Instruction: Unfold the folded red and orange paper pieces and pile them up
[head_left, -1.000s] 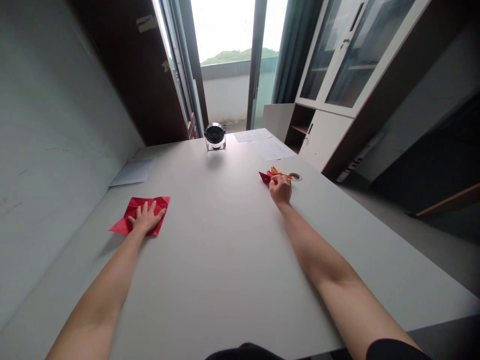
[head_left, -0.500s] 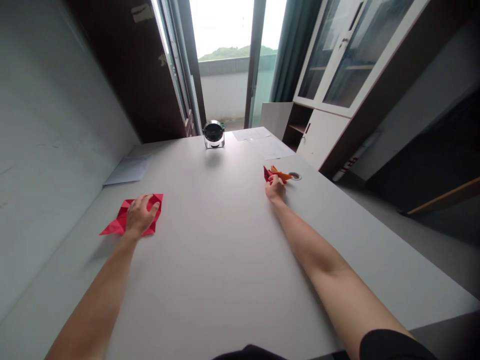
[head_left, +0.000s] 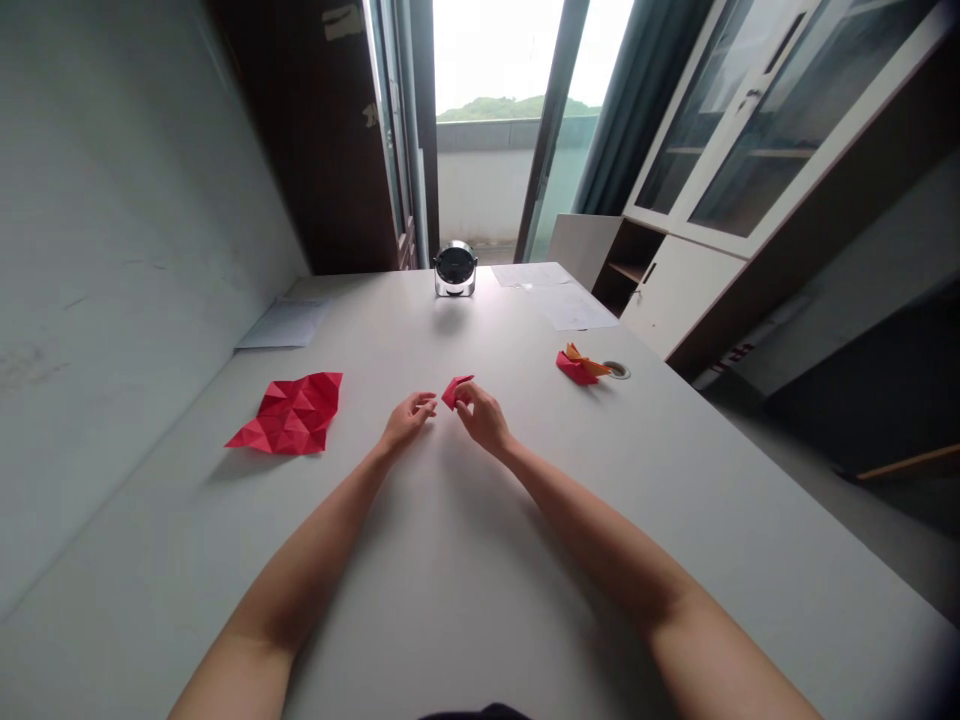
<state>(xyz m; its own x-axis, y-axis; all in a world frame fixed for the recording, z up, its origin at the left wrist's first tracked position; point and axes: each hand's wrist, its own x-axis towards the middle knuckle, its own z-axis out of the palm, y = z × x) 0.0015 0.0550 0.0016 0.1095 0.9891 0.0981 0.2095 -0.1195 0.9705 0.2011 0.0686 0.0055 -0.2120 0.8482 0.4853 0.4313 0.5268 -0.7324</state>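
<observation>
Over the middle of the white table, my right hand (head_left: 482, 417) pinches a small folded red paper piece (head_left: 454, 391) between thumb and fingers. My left hand (head_left: 409, 418) is just to its left, fingers apart and holding nothing; a narrow gap separates it from the folded piece. A creased sheet of red paper (head_left: 292, 413) lies spread on the table at the left, its corners lifted a little. Farther right rest folded red paper (head_left: 576, 369) and folded orange paper (head_left: 585, 360), lying together.
A round black device on a metal stand (head_left: 455, 268) stands at the table's far end. White sheets (head_left: 574, 303) lie at the back right and papers (head_left: 283, 323) at the back left, near the wall. A cable hole (head_left: 617, 370) sits by the right edge.
My right hand has come from the folded papers at the right to the middle, carrying a red piece. My left hand has left the creased red sheet and moved right. The view has shifted slightly.
</observation>
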